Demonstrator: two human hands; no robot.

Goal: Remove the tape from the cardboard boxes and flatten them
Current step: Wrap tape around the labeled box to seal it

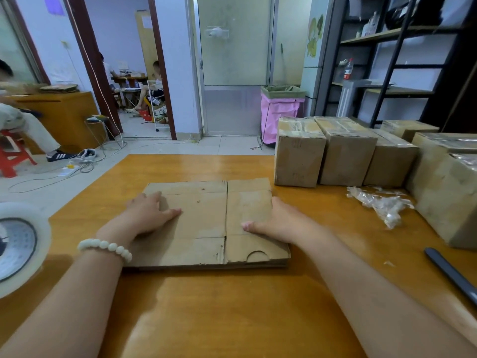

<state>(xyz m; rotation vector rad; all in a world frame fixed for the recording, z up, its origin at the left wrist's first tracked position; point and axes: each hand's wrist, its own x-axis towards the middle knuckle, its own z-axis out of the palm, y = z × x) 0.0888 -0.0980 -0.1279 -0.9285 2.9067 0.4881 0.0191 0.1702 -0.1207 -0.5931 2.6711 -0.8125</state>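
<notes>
A flattened cardboard box [206, 218] lies on the wooden table [219, 306] in front of me. My left hand [151, 213] presses flat on its left half, fingers straight. My right hand [273, 220] holds its right edge, thumb on top and fingers hidden beyond the edge. Several taped-up cardboard boxes [346, 156] stand upright in a row at the back right, with a bigger one [449, 192] at the far right. A crumpled wad of removed clear tape [382, 205] lies in front of them.
A roll of clear tape [18, 249] sits at the table's left edge. A dark knife-like tool [451, 275] lies at the right. Beyond the table stand a pink-lined bin [281, 112], black shelves [387, 60], and people sitting at the left and through the doorway.
</notes>
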